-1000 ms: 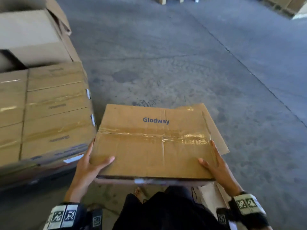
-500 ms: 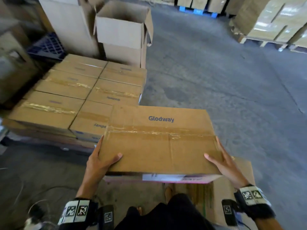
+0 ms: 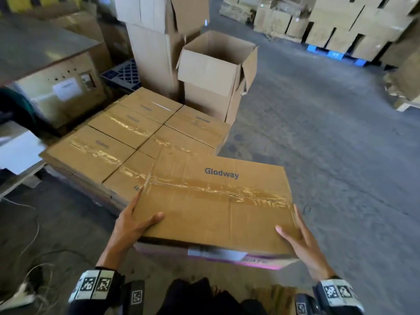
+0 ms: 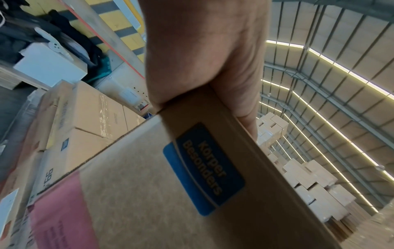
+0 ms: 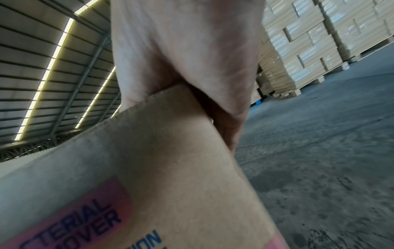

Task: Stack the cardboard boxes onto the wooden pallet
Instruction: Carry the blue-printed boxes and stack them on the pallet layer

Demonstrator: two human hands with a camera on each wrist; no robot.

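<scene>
Both hands, left (image 3: 131, 226) and right (image 3: 300, 237), grasp the box (image 3: 216, 205) by its near corners; stacked boxes (image 3: 136, 137) lie at ten o'clock.

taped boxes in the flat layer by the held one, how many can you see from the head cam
6, in two rows of three: left row; right row. The carried box overlaps the nearest; any layers beneath are hidden.

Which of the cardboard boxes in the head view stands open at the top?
The tall box behind the taped stack: its flaps stand up, showing the hollow inside. The others nearby are taped shut.
</scene>
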